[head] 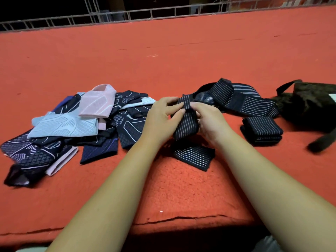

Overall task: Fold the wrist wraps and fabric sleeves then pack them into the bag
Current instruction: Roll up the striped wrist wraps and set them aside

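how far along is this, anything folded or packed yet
Done: one neat stack of folded dark pinstriped wrist wraps sits beside the dark fabric bag, not yet in it. In hand: the left hand and right hand fold another pinstriped wrap. Left: the loose wraps behind, the whole heap of patterned pink, blue and navy sleeves, then packing.

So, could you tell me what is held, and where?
The left hand and right hand both pinch the striped wrist wrap at its far end.
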`<action>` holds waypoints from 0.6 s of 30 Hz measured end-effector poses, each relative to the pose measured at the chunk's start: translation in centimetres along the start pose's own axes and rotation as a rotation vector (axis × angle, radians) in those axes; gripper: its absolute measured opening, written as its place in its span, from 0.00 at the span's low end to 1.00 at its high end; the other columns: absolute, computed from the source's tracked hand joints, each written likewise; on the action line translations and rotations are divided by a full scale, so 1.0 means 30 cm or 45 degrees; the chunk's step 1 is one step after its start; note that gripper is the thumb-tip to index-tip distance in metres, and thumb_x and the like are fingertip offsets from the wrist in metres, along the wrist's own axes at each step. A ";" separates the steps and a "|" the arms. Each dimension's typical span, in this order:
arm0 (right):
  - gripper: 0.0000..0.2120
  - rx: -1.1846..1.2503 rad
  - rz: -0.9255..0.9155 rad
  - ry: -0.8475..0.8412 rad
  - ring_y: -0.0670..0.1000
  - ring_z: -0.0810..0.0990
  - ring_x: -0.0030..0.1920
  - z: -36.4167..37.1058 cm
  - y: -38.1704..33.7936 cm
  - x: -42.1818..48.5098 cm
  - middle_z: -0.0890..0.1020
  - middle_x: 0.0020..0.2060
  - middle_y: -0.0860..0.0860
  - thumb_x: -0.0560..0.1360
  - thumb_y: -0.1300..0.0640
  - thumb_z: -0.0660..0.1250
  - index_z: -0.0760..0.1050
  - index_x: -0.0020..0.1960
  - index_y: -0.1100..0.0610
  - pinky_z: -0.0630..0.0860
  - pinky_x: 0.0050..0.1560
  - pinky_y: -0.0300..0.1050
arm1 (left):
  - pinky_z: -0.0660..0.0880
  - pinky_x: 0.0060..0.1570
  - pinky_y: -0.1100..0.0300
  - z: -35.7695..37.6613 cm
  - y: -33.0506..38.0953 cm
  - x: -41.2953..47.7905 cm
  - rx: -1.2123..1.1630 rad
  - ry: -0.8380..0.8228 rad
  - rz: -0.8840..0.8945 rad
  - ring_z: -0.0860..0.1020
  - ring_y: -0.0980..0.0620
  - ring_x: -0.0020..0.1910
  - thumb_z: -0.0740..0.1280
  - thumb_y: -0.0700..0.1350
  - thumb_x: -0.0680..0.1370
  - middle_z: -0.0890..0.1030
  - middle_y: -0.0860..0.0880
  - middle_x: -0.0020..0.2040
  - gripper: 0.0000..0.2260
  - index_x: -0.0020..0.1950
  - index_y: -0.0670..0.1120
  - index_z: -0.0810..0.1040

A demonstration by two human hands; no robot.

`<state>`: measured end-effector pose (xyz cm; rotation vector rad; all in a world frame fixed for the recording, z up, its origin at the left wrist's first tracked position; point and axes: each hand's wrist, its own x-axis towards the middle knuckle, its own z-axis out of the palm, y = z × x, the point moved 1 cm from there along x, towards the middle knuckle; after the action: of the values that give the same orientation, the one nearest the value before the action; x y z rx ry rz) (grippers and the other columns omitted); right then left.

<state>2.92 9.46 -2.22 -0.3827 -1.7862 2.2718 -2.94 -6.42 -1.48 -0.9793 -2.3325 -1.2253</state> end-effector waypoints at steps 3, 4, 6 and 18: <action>0.13 -0.052 -0.138 0.014 0.66 0.84 0.63 -0.010 0.023 0.020 0.87 0.57 0.61 0.82 0.60 0.64 0.84 0.62 0.58 0.77 0.66 0.67 | 0.75 0.66 0.58 0.021 -0.031 -0.003 -0.125 0.211 -0.136 0.78 0.56 0.62 0.70 0.49 0.80 0.79 0.51 0.64 0.16 0.68 0.50 0.83; 0.13 -0.069 -0.177 0.019 0.65 0.84 0.63 -0.014 0.030 0.027 0.88 0.57 0.59 0.81 0.61 0.64 0.84 0.61 0.58 0.77 0.67 0.67 | 0.78 0.61 0.57 0.033 -0.047 -0.008 -0.205 0.271 -0.264 0.79 0.56 0.56 0.71 0.50 0.79 0.79 0.50 0.61 0.18 0.69 0.50 0.80; 0.13 -0.111 -0.235 0.036 0.62 0.84 0.63 -0.018 0.044 0.032 0.88 0.57 0.58 0.80 0.60 0.65 0.84 0.60 0.57 0.77 0.68 0.64 | 0.80 0.49 0.53 0.059 -0.068 -0.026 -0.466 0.268 -0.561 0.79 0.56 0.43 0.72 0.54 0.76 0.81 0.51 0.53 0.20 0.66 0.49 0.77; 0.08 -0.344 -0.208 0.098 0.43 0.85 0.42 -0.055 0.081 0.007 0.89 0.47 0.46 0.83 0.59 0.67 0.84 0.58 0.53 0.81 0.40 0.40 | 0.77 0.36 0.63 0.073 -0.076 -0.060 -1.052 -0.046 -0.725 0.81 0.55 0.39 0.69 0.44 0.84 0.86 0.49 0.46 0.09 0.60 0.41 0.83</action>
<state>3.23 10.47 -4.96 -0.3505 -2.0092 1.8877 -3.21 -6.29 -5.13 -0.5140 -2.1986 -2.5274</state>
